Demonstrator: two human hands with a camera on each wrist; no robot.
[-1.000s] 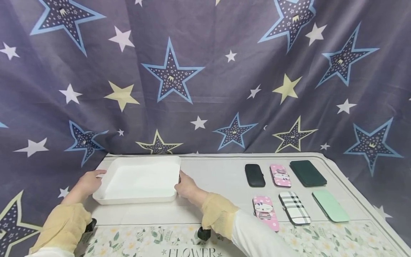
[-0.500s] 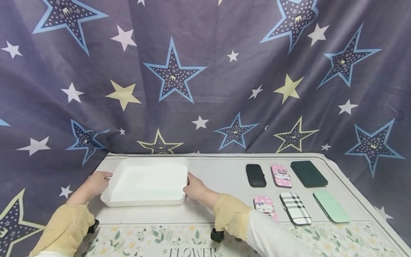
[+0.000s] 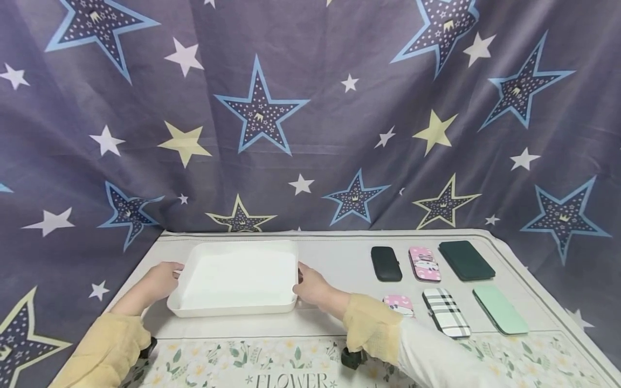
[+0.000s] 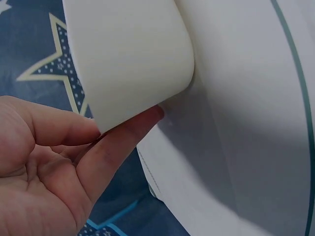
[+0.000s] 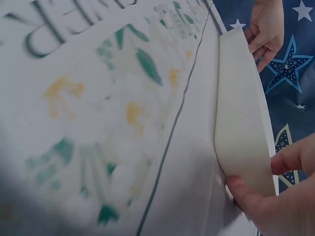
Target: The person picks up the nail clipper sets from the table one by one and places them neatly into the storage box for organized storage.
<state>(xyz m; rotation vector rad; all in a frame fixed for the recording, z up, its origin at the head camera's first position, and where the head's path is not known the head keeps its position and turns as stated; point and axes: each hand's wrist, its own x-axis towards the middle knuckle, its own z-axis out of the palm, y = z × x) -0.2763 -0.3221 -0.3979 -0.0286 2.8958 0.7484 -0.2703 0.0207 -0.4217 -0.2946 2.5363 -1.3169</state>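
Note:
A shallow white rectangular tray (image 3: 237,277), with nothing in it, is held between both hands on the left half of the table. My left hand (image 3: 162,281) grips its left end; in the left wrist view the fingers of that hand (image 4: 54,167) pinch the tray's end wall (image 4: 133,59), one fingertip under the bottom edge. The opposite end is gripped by my right hand (image 3: 315,285). From the right wrist view, that hand (image 5: 280,196) has a digit on either side of the tray wall (image 5: 241,108). Whether the base touches the table is unclear.
Right of the tray lie a black case (image 3: 386,264), a pink case (image 3: 424,264), a dark green case (image 3: 466,260), a plaid case (image 3: 446,313) and a mint case (image 3: 500,309). My right sleeve partly covers another pink case (image 3: 399,303). A starry curtain (image 3: 310,134) hangs behind.
Both hands have carried or slid the tray to the right and slightly nearer. My right forearm now covers more of the lower pink case. The other cases have stayed put.

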